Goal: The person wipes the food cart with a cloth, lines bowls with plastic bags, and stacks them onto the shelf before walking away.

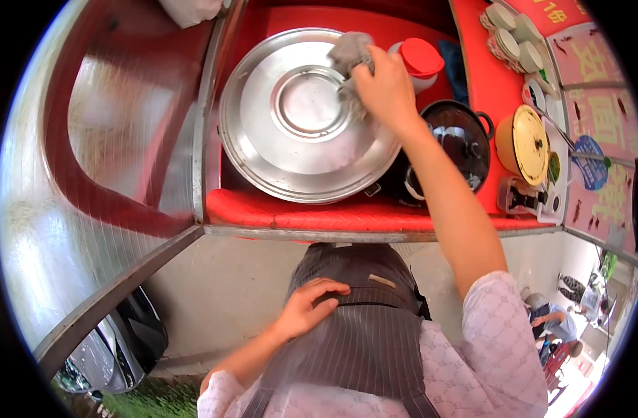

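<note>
My right hand (387,89) is closed around a crumpled grey cloth (352,53), pressed against the right side of a large round metal lid (263,143). The lid has a raised ring at its middle. Just beyond that hand stands a white container with a red cap (421,57). A dark pot with a glass lid (460,143) sits below the right forearm, partly hidden by it. Down at my waist, my left hand (306,310) lies against the striped dark apron (354,341), fingers stretched out and holding nothing.
Red covering (298,212) lines the metal-edged counter. To the right are a yellow lidded pot (524,145), stacked cups (510,42) and a small clear box (517,196). A clear panel (124,139) closes the left side. People (552,324) are at the lower right.
</note>
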Tool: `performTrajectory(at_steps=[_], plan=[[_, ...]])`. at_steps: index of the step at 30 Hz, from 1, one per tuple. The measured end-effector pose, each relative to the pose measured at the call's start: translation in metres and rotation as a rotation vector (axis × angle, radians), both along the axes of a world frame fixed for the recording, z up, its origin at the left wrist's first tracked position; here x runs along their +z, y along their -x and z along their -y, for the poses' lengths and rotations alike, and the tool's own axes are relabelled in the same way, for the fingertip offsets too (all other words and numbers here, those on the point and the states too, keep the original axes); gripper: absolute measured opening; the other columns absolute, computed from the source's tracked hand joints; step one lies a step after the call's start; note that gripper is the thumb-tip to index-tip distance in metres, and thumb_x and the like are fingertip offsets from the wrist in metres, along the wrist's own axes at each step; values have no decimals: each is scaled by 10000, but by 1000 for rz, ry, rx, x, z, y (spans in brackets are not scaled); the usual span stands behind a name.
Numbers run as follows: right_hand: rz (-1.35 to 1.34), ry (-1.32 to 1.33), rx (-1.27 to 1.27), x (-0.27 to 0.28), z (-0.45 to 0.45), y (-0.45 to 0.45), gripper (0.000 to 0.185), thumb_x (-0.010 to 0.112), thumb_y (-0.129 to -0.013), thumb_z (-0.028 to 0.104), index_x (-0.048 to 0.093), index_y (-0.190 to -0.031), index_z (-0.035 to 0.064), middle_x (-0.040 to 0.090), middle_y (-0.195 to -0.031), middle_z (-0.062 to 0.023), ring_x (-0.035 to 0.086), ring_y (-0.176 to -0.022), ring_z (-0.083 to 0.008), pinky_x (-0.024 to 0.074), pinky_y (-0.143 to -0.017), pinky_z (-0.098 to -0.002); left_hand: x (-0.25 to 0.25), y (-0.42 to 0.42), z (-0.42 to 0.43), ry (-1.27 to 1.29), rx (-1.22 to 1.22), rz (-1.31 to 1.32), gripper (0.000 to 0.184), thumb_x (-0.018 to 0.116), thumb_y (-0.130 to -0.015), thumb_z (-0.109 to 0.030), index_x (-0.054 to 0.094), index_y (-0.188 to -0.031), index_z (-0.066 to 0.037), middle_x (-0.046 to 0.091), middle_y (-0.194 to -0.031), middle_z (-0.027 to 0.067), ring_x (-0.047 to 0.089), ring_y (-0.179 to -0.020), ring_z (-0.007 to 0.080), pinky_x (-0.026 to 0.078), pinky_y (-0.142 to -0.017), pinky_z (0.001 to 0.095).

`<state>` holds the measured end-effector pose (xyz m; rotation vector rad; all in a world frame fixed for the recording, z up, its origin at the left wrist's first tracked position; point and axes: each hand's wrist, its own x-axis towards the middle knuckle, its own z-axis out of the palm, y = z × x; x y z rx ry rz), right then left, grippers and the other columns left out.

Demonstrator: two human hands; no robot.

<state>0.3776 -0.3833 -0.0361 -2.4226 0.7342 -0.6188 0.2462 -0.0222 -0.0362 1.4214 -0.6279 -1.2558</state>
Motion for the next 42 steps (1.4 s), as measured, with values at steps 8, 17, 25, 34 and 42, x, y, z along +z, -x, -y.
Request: performTrajectory(at_steps=[8,17,25,34,42], plan=[[-155,-100,333,-44,-96,-119,250,562,-857,232,703,-975,63,600,-1139,-217,658,-963,-395,542,-832,-491,0,27,-21,-101,242,-72,316,605,-902,-89,646,-1202,3,674,-1174,133,598,-1130,287,432,-1018,391],[-187,-21,848,-24,-173,52,166,673,-766,118,704,-927,98,531,-924,-153,638,-807,-302,521,-621,-425,-1,19,-15,-42,259,-82,331,600,-922,-152,645,-1210,4,666,-1186,140,591,-1142,286,425,-1025,395],[-131,-74,299,54,-40,222,421,642,-754,68,690,-1162,163,505,-948,-118,602,-760,-294,506,-611,-400,1,2,33,-21,21,-29,330,622,-895,-168,664,-1175,0,683,-1136,150,624,-1097,281,454,-987,381],[-310,235,-435,-5,105,347,351,634,-825,117,674,-1174,116,531,-983,-156,622,-868,-328,531,-696,-439,28,-1,88,-99,-195,202,272,614,-890,-129,686,-1105,20,689,-1101,157,630,-1077,282,464,-964,369],[-426,67,-269,10,158,315,214,645,-917,251,682,-1034,75,633,-968,-179,663,-846,-365,547,-735,-459,39,-28,128,100,-80,683,168,669,-786,27,709,-946,-4,719,-988,151,684,-913,327,535,-809,399]])
